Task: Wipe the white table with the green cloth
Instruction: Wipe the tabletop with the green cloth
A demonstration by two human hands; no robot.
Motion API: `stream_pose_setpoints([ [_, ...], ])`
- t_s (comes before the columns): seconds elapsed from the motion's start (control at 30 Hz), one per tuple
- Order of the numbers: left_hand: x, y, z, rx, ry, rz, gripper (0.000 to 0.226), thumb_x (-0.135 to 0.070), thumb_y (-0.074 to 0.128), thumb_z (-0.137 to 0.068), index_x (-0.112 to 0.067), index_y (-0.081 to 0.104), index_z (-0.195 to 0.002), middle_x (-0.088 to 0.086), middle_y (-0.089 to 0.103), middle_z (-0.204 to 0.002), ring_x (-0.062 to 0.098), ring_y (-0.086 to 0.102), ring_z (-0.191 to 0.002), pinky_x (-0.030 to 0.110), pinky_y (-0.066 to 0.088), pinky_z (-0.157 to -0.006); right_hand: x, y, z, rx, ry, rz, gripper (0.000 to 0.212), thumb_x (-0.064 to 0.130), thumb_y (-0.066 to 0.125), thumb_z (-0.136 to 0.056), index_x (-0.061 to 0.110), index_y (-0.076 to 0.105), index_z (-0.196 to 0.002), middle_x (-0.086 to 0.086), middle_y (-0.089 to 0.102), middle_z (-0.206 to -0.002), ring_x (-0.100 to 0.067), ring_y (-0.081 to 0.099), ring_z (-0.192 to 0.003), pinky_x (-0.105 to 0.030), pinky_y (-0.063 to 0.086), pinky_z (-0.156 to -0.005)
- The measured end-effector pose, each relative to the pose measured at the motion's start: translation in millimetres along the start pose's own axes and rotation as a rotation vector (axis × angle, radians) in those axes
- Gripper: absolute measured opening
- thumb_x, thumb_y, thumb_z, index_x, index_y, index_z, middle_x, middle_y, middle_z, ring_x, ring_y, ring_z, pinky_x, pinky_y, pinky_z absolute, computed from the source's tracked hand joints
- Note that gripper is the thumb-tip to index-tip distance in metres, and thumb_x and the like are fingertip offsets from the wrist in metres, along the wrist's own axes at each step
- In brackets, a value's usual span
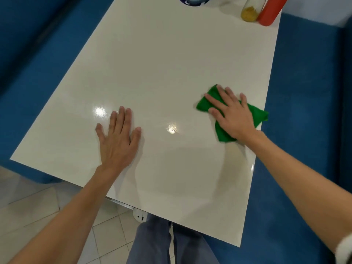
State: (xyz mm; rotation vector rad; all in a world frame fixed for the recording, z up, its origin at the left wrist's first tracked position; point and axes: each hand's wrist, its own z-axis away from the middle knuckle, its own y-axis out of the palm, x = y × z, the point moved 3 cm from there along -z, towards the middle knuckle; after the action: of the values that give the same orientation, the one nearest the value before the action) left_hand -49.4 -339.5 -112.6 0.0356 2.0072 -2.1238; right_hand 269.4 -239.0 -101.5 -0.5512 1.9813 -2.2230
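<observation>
The glossy white table (167,60) fills most of the view. A folded green cloth (258,116) lies flat on it near the right edge. My right hand (231,114) presses down on the cloth with fingers spread, covering its middle. My left hand (118,139) rests flat on the bare tabletop at the lower left, fingers apart and holding nothing.
A red bottle (271,11) and a clear bottle with yellow contents (250,13) stand at the far right corner. A dark blue-rimmed object (192,0) sits at the far edge. Blue benches (304,88) flank both sides. Tiled floor (38,206) lies near me.
</observation>
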Motion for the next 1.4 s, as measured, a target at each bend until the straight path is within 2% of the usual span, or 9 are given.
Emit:
stream_pose_setpoints([
  [0.13, -1.9, 0.5, -1.6, 0.000, 0.004, -0.026, 0.061, -0.048, 0.014, -0.098, -0.022, 0.011, -0.154, -0.002, 0.011, -0.161, 0.019, 0.012, -0.147, 0.059, 0.010, -0.109, 18.1, 1.1, -49.5, -0.022, 0.129, -0.011, 0.049, 0.049, 0.020, -0.101, 0.041, 0.018, -0.149, -0.002, 0.008, -0.161, -0.026, 0.007, -0.147, -0.054, 0.004, -0.115],
  [0.2, -0.8, 1.3, -1.2, -0.001, 0.006, -0.026, 0.061, -0.048, 0.013, -0.098, -0.022, 0.012, -0.154, -0.002, 0.011, -0.161, 0.020, 0.013, -0.147, 0.059, 0.010, -0.109, 43.2, 5.2, -61.2, -0.021, 0.112, -0.011, 0.050, 0.049, 0.021, -0.101, 0.040, 0.018, -0.150, -0.003, 0.009, -0.161, -0.027, 0.007, -0.147, -0.053, 0.004, -0.115],
  [0.4, 1.4, 1.2, -0.6, 0.007, 0.002, -0.012, 0.063, -0.050, 0.012, -0.097, -0.023, 0.011, -0.154, -0.004, 0.009, -0.161, 0.018, 0.011, -0.147, 0.058, 0.008, -0.111, 119.7, 24.4, -25.0, 0.015, -0.212, 0.003, 0.051, 0.051, 0.021, -0.099, 0.039, 0.027, -0.148, -0.003, 0.017, -0.159, -0.027, 0.016, -0.145, -0.049, 0.011, -0.114],
  [0.53, 2.2, -1.1, 1.8, 0.006, 0.013, 0.016, 0.063, -0.052, 0.011, -0.097, -0.024, 0.011, -0.154, -0.005, 0.009, -0.161, 0.016, 0.010, -0.148, 0.057, 0.007, -0.112, 94.6, 24.4, 28.4, 0.074, -0.392, 0.013, 0.050, 0.052, 0.017, -0.098, 0.041, 0.024, -0.147, 0.001, 0.017, -0.159, -0.022, 0.016, -0.146, -0.046, 0.010, -0.114],
  [0.73, 0.2, -1.0, 1.2, -0.016, -0.004, 0.011, 0.061, -0.049, 0.015, -0.098, -0.024, 0.014, -0.154, -0.004, 0.011, -0.161, 0.017, 0.013, -0.147, 0.057, 0.009, -0.111, 32.1, 4.9, -6.4, 0.039, -0.126, -0.025, 0.051, 0.054, 0.015, -0.097, 0.044, 0.019, -0.147, 0.003, 0.014, -0.159, -0.022, 0.012, -0.147, -0.048, 0.006, -0.116],
  [0.9, -0.1, -0.3, 0.4, -0.018, -0.003, 0.010, 0.061, -0.048, 0.015, -0.098, -0.023, 0.013, -0.154, -0.004, 0.011, -0.161, 0.016, 0.012, -0.147, 0.057, 0.007, -0.112, 63.3, 10.3, -56.8, -0.014, 0.050, 0.004, 0.049, 0.048, 0.020, -0.101, 0.040, 0.018, -0.150, -0.003, 0.009, -0.161, -0.027, 0.008, -0.147, -0.051, 0.005, -0.115],
  [1.13, -4.4, -3.3, 1.9, -0.013, -0.027, 0.023, 0.057, -0.043, 0.017, -0.101, -0.023, 0.013, -0.154, -0.002, 0.009, -0.161, 0.017, 0.006, -0.148, 0.057, -0.004, -0.113, 136.9, 30.4, -0.3, 0.018, -0.234, 0.011, 0.050, 0.050, 0.022, -0.099, 0.038, 0.025, -0.148, -0.004, 0.017, -0.159, -0.028, 0.017, -0.145, -0.049, 0.011, -0.114],
  [1.27, -8.5, -6.1, 18.0, -0.028, -0.020, -0.006, 0.056, -0.043, 0.017, -0.101, -0.023, 0.014, -0.154, -0.001, 0.011, -0.161, 0.018, 0.008, -0.148, 0.057, -0.006, -0.112, 116.1, 31.9, 51.0, 0.089, -0.448, 0.015, 0.049, 0.050, 0.020, -0.099, 0.041, 0.025, -0.147, 0.000, 0.018, -0.159, -0.023, 0.017, -0.146, -0.046, 0.012, -0.115],
  [1.4, 19.7, -5.5, 41.0, -0.015, -0.124, 0.012, 0.055, -0.041, 0.017, -0.103, -0.023, 0.008, -0.154, -0.003, 0.007, -0.162, 0.015, 0.005, -0.148, 0.058, -0.004, -0.112, 67.8, 15.5, 41.8, 0.096, -0.348, -0.015, 0.050, 0.053, 0.017, -0.098, 0.043, 0.025, -0.147, 0.002, 0.015, -0.159, -0.021, 0.014, -0.146, -0.047, 0.008, -0.116],
])
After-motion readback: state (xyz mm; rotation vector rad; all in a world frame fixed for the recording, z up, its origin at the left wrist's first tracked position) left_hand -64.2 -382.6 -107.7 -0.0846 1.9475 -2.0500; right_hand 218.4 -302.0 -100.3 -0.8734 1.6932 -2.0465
